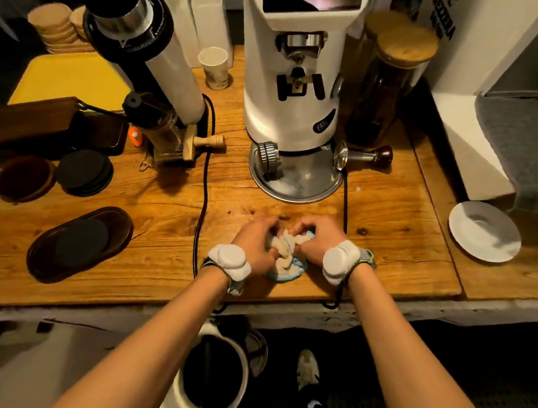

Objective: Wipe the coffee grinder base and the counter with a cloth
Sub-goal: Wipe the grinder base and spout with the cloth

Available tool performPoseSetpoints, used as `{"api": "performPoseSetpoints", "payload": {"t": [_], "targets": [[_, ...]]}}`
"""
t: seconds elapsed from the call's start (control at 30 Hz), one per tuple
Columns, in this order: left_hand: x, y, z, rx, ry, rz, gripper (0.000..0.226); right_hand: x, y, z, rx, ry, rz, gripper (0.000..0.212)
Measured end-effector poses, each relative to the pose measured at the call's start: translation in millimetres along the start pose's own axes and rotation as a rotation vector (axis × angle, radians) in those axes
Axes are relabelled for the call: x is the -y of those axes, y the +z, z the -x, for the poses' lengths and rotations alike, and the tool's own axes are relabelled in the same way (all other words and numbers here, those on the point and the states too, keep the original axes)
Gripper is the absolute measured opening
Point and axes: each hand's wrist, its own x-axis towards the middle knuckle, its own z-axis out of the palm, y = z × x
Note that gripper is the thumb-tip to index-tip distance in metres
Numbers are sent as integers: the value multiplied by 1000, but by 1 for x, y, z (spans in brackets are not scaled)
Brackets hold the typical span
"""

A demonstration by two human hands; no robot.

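Observation:
A white coffee grinder (pixel 293 81) stands at the back of the wooden counter (pixel 163 224), on a round metal base tray (pixel 311 182) that carries pale dust. Near the counter's front edge lies a bunched cloth (pixel 286 257), cream with a blue rim. My left hand (pixel 258 239) grips its left side and my right hand (pixel 315 240) grips its right side, fingers curled into the folds. Both hands are well in front of the grinder base. A few dark specks dot the wood just beyond my fingers.
Two black cables (pixel 205 196) run forward past the hands. A tamper (pixel 365 156) and a ribbed metal tool (pixel 268 158) lie by the base. Dark trays and coasters (pixel 80 241) fill the left; a white saucer (pixel 484 232) sits right. A paper cup (pixel 214 66) and jars (pixel 391 83) stand behind.

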Motion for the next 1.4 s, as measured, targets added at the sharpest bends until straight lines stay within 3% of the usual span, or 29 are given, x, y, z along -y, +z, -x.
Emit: {"api": "performPoseSetpoints", "payload": {"t": [0.23, 0.43, 0.67, 0.93, 1.17, 1.33, 1.4], "targets": [[-21, 22, 12, -43, -52, 68, 24, -24, -16, 6, 45, -16, 11, 27], [-32, 28, -17, -208, -37, 23, 22, -19, -27, -14, -138, -33, -32, 16], [-35, 31, -45, -286, -117, -17, 27, -8, -38, -33, -169, -16, 45, 13], [-37, 35, -22, -246, -69, 8, 27, -10, -42, -19, -27, 13, 105, 8], [-27, 33, 13, -137, -32, -14, 34, -7, -43, 11, 196, -6, 281, 34], [-16, 21, 26, -142, -65, 32, 38, 16, -74, 24, 460, 193, -8, 43], [-15, 14, 32, -174, -86, 44, 43, 18, -81, 17, 392, 165, 141, 42]]}}
